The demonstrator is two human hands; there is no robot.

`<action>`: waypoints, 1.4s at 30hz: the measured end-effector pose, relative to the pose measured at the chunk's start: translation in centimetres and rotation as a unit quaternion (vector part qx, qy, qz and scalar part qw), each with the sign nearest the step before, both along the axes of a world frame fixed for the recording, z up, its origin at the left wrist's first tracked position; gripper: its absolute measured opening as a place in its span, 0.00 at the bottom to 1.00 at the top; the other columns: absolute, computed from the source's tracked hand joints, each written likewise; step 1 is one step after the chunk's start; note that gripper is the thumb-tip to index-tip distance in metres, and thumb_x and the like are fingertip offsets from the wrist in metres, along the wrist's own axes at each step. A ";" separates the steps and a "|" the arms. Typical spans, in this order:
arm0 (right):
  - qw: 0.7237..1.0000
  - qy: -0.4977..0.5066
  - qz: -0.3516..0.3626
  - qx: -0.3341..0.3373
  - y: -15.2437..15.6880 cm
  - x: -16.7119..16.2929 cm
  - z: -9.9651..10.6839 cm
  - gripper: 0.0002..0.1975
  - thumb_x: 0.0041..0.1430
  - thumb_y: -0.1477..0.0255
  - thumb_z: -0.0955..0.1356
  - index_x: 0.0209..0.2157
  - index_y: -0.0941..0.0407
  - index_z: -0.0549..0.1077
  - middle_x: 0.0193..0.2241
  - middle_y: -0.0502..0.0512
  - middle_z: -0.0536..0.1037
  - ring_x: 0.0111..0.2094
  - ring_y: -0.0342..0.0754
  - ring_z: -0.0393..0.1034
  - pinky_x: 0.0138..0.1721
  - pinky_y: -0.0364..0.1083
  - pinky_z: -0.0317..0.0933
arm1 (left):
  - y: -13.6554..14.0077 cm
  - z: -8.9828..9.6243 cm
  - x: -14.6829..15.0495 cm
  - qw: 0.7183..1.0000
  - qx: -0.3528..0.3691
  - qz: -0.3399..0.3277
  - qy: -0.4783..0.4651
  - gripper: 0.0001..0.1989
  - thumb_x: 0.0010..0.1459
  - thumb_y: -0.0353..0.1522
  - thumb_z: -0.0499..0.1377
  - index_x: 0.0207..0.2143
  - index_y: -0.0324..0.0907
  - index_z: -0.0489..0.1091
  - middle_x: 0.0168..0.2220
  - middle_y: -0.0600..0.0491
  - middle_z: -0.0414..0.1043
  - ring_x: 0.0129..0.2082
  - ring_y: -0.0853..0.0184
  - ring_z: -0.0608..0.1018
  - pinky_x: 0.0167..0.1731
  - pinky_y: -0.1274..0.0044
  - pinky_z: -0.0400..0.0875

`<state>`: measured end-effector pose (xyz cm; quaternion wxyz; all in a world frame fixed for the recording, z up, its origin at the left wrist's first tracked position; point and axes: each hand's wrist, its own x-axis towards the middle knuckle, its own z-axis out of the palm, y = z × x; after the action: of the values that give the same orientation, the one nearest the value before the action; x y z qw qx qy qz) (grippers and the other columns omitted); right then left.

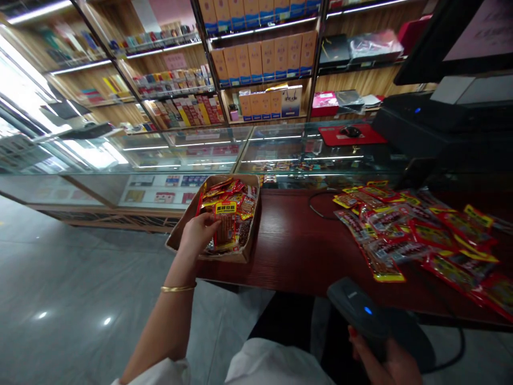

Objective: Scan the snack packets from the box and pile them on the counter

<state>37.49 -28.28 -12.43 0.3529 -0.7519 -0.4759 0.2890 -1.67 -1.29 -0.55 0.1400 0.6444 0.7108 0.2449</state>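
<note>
My left hand [198,233] pinches the left edge of a red and yellow snack packet [225,229] with brown strips showing through its clear window. That packet lies over the open cardboard box [236,257], which holds several similar packets and stands at the table's left end. Low on the right, my right hand [387,363] is wrapped around the handle of a dark barcode scanner [355,303] with a blue light on top. The scanner's head points up and left, just off the table's front edge. A loose pile of snack packets [395,227] covers the table's right side.
The dark red wooden table [288,235] adjoins a glass display counter [200,155]. A black cable [315,206] curls near the pile. Beyond are a mouse [350,131] on a red mat [332,137], a monitor [436,43] and shelves of boxed goods [262,59].
</note>
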 end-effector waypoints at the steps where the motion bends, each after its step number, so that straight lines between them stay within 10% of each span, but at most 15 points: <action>1: 1.000 -0.007 -0.013 0.003 0.0 0.0 0.0 0.34 0.53 0.35 0.65 0.31 0.52 0.81 0.24 0.56 0.85 0.26 0.56 0.82 0.28 0.45 0.73 | -0.6 0.5 0.7 0.997 0.029 -0.003 -0.071 0.09 0.55 0.39 0.62 0.31 0.43 0.71 0.27 0.54 0.75 0.28 0.65 0.76 0.30 0.77 0.66; 6: 1.000 0.005 0.006 0.025 0.2 -0.4 0.6 0.30 0.56 0.39 0.66 0.27 0.52 0.79 0.23 0.56 0.84 0.25 0.54 0.81 0.27 0.44 0.72 | -3.8 2.7 7.4 0.910 0.103 -0.045 -0.399 0.13 0.57 0.40 0.63 0.40 0.45 0.65 0.25 0.61 0.69 0.21 0.73 0.70 0.24 0.82 0.63; 15: 0.995 -0.009 -0.045 0.092 -0.2 -1.8 2.2 0.26 0.60 0.45 0.67 0.29 0.54 0.80 0.23 0.57 0.83 0.26 0.54 0.79 0.33 0.47 0.73 | -4.5 -4.9 19.3 0.624 -0.385 -0.200 -0.650 0.34 0.42 0.24 0.68 0.55 0.43 0.72 0.46 0.48 0.80 0.36 0.65 0.82 0.40 0.74 0.75; 18: 0.996 -0.020 -0.027 0.087 -0.6 -0.8 1.6 0.24 0.61 0.47 0.67 0.30 0.54 0.80 0.21 0.55 0.82 0.23 0.53 0.78 0.28 0.45 0.72 | -3.4 -7.9 20.2 0.667 -0.327 -0.230 -0.628 0.44 0.41 0.21 0.68 0.63 0.48 0.67 0.54 0.49 0.78 0.45 0.62 0.82 0.47 0.72 0.74; 24: 0.997 -0.038 0.012 0.062 -0.9 -0.5 1.5 0.23 0.63 0.49 0.67 0.33 0.54 0.81 0.22 0.54 0.82 0.24 0.52 0.78 0.32 0.46 0.72 | -1.5 -10.8 19.9 0.785 -0.185 -0.312 -0.503 0.25 0.49 0.29 0.69 0.52 0.39 0.78 0.54 0.45 0.78 0.53 0.57 0.79 0.57 0.69 0.69; 42: 0.999 -0.016 0.011 0.034 0.2 -2.5 3.0 0.31 0.63 0.43 0.63 0.39 0.55 0.81 0.20 0.54 0.80 0.27 0.55 0.80 0.33 0.46 0.70 | -1.1 -11.6 19.8 0.814 -0.202 -0.285 -0.464 0.17 0.54 0.35 0.65 0.45 0.38 0.81 0.45 0.44 0.83 0.42 0.60 0.83 0.45 0.71 0.76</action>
<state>34.97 -28.10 -9.46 0.3676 -0.7389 -0.4994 0.2638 18.08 -2.42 -12.14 0.6440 0.5850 0.3795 0.3148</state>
